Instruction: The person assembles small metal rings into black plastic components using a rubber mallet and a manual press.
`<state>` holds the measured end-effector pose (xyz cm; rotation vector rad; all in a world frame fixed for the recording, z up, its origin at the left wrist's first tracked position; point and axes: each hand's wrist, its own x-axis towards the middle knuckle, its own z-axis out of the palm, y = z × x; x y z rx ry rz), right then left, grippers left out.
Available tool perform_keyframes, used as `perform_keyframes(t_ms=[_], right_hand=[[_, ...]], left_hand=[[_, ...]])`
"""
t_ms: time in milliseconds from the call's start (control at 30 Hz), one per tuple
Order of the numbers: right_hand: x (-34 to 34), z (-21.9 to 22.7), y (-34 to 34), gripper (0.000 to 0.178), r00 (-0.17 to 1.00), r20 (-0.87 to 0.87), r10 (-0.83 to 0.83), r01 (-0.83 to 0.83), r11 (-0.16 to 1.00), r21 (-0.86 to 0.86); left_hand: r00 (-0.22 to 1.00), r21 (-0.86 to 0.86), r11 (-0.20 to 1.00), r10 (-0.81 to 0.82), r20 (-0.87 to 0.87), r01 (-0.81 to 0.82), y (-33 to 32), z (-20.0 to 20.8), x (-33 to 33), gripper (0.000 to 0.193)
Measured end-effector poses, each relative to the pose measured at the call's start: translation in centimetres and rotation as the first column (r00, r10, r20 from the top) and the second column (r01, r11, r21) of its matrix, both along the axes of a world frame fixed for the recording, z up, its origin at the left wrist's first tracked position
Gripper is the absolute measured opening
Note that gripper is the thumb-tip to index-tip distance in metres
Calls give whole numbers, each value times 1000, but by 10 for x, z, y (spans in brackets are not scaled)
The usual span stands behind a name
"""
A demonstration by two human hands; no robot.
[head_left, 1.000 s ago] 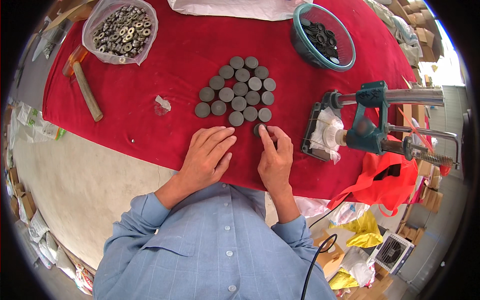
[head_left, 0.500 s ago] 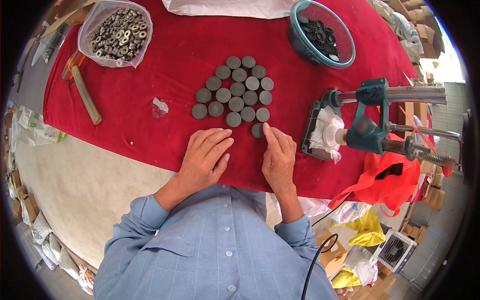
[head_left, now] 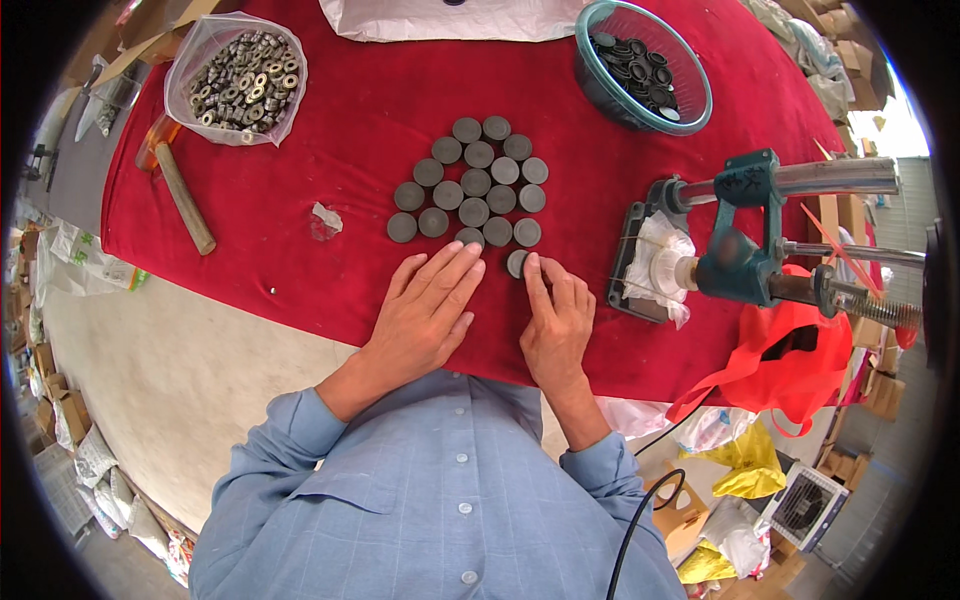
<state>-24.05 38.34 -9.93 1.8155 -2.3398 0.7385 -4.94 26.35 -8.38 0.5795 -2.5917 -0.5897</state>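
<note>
A cluster of several dark grey round caps (head_left: pixel 474 183) lies flat on the red cloth. My left hand (head_left: pixel 425 315) is open in front of it, fingers stretched forward and close together. Its fingertips reach the near edge of the frontmost cap (head_left: pixel 469 236) and partly cover it. To the right, one single cap (head_left: pixel 517 263) sits a little apart, nearest me, with its side rim showing. The index fingertip of my right hand (head_left: pixel 558 325) touches this cap's right edge. The other right fingers are slightly bent, and the thumb is mostly hidden.
A green hand press (head_left: pixel 740 230) stands at the right. At the back are a teal basin (head_left: pixel 700 85) of black parts and a clear bag (head_left: pixel 180 95) of metal rings. A wooden-handled hammer (head_left: pixel 185 200) lies left; a red bag (head_left: pixel 790 350) hangs by the right edge.
My left hand has slid forward, so its fingertips now reach the frontmost cap. The right index finger stays at the single cap's edge. The whole view has shifted slightly.
</note>
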Motion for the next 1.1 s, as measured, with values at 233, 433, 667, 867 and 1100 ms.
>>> perform_keyframes(t_ms=[233,433,667,867,1100], right_hand=[[-7,0,0,65,990,138,6,3,998,-60],[-35,22,-28,66,900,433,44,88,956,-281],[-69,4,-71,60,901,432,28,131,934,-333],[-73,-10,-70,58,848,530,15,174,936,-306],[-74,-12,-71,59,826,562,42,181,925,-335]], left_hand=[[973,-136,991,14,229,18,8,-4,-1,72],[965,-146,988,-5,261,45,7,-4,-1,76],[988,-24,999,-30,152,34,4,-3,3,80],[984,-61,986,161,71,-157,-31,17,6,83],[995,126,987,100,17,-102,-103,24,-23,77]])
